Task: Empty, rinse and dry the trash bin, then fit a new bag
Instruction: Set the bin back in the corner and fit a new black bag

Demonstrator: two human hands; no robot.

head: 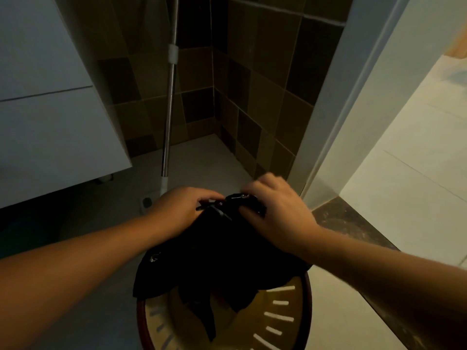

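A black trash bag (pixel 217 251) hangs over the far rim of a round slotted trash bin (pixel 283 317) at the bottom middle. The bin has a dark rim and a yellowish inner wall with slits. My left hand (pixel 179 210) grips the gathered top of the bag from the left. My right hand (pixel 275 208) pinches the bag's top from the right, close to the left hand. Part of the bag droops inside the bin, and what it holds is hidden.
A metal mop handle (pixel 169 104) leans in the tiled corner just beyond my hands. A white cabinet (pixel 50 117) juts out at the left. At the right stand a white door frame (pixel 336 117), a dark stone threshold (pixel 353 228) and a bright tiled floor (pixel 409 173).
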